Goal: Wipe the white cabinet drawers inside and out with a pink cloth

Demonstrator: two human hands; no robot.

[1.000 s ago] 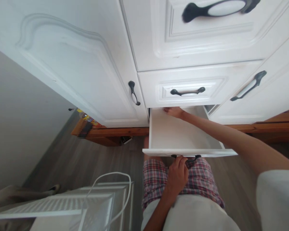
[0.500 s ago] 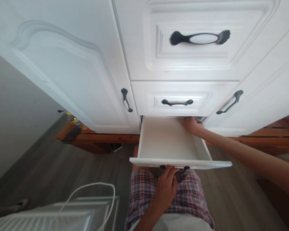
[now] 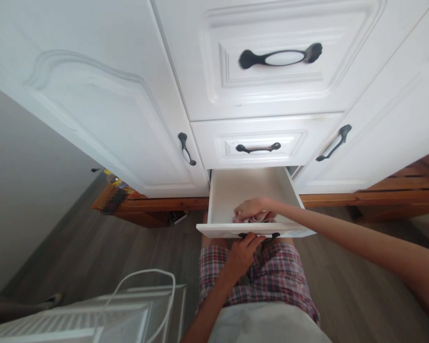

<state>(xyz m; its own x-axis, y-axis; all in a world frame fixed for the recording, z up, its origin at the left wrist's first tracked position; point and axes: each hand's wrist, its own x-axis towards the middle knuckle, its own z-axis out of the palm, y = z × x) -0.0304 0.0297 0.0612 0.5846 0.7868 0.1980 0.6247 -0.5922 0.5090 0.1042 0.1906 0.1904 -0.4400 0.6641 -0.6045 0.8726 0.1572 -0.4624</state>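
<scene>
A white drawer [image 3: 221, 195] is pulled out from the bottom of the middle column of a white cabinet. At its front, my left hand [image 3: 241, 252] has its fingers closed round the dark drawer handle [image 3: 276, 236]. Inside, near the front panel, my right hand [image 3: 252, 209] is closed on a crumpled pinkish cloth [image 3: 262, 217], pressed against the drawer's bottom. Part of the cloth lies under the hand and behind the front panel, out of sight.
Above is a shut drawer with a dark handle [image 3: 258, 148]. Cabinet doors [image 3: 103, 124] flank the column. A wooden ledge [image 3: 171, 205] runs along the base, with a bottle [image 3: 115, 180] at its left. A white slatted panel [image 3: 128, 314] with a white cable [image 3: 171, 281] stands lower left.
My right hand has moved from the drawer's back right corner to its front, bringing the cloth into view. My left hand stays on the handle. The view has shifted slightly.
</scene>
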